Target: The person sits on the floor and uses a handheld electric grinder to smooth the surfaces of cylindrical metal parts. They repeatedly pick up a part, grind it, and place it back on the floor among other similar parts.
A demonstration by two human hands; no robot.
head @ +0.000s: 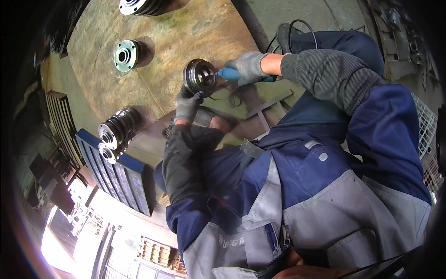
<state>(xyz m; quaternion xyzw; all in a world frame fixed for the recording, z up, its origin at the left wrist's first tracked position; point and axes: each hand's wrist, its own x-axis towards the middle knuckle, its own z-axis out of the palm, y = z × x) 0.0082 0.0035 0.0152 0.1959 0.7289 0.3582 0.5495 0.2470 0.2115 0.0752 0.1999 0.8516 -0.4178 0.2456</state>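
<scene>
My gloved left hand [187, 103] grips the lower rim of a dark steel flanged ring [191, 75], tilted up on edge at the worktable's near side. My gloved right hand [249, 66] is closed around a blue handheld power tool [228, 74], which looks like a die grinder. The tool's narrow tip reaches the ring's bore; whether it touches the metal cannot be told. Left of the ring, a shiny flanged hub [126, 55] with bolt holes stands on the brown worktable top [167, 42].
Stacked flanged parts [116, 127] stand at the table's left edge, and more flanges [134, 5] at its far edge. A black cable [303, 22] loops by my right knee. A metal frame [268, 108] lies below the table edge. A blue ribbed panel [111, 171] is at left.
</scene>
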